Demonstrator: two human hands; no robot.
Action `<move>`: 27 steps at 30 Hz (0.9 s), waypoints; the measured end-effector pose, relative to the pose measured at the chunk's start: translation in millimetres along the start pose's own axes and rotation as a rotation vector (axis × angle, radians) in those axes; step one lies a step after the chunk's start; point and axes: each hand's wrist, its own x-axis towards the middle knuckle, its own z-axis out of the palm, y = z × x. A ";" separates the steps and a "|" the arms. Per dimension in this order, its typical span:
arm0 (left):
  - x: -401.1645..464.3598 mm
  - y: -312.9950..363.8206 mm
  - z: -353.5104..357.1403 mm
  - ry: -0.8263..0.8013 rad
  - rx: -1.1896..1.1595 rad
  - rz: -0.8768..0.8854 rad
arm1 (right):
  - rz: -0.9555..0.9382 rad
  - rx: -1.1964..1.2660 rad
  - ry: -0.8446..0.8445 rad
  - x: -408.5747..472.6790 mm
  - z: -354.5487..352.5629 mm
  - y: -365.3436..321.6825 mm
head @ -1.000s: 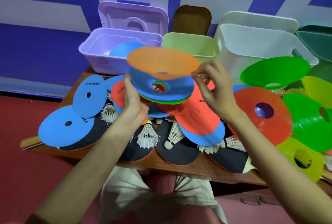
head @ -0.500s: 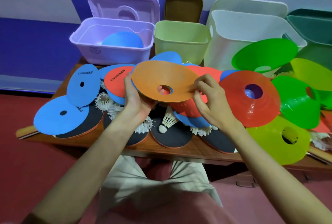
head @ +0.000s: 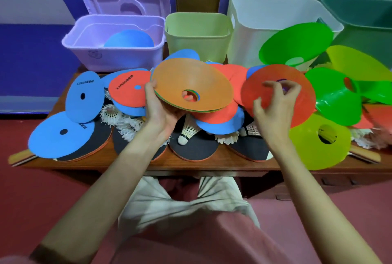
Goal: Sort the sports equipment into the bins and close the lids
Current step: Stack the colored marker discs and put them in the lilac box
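Head view: left hand point(head: 161, 111) grips cone stack point(head: 192, 85); right hand point(head: 273, 106) beside.

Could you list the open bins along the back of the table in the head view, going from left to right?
Lilac bin with a blue disc inside → pale green bin → white bin → dark green bin at the right edge.
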 end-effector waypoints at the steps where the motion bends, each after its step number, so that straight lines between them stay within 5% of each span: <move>1: -0.8 -1.7 1.4 -0.001 0.013 0.007 | 0.008 -0.070 0.000 -2.8 -2.3 4.7; 6: -8.7 -9.4 10.5 -0.001 0.043 0.063 | 0.036 -0.376 -0.137 -3.4 -6.2 23.2; 13: -13.1 -10.8 11.3 0.013 0.085 0.091 | -0.002 -0.317 -0.157 7.6 -7.4 20.2; 23: -4.0 -3.1 9.0 0.092 0.128 0.186 | -0.105 0.143 -0.011 20.8 -23.5 -34.7; 27: -1.2 0.9 9.1 0.101 0.136 0.193 | -0.047 0.619 -0.104 30.4 -21.1 -50.2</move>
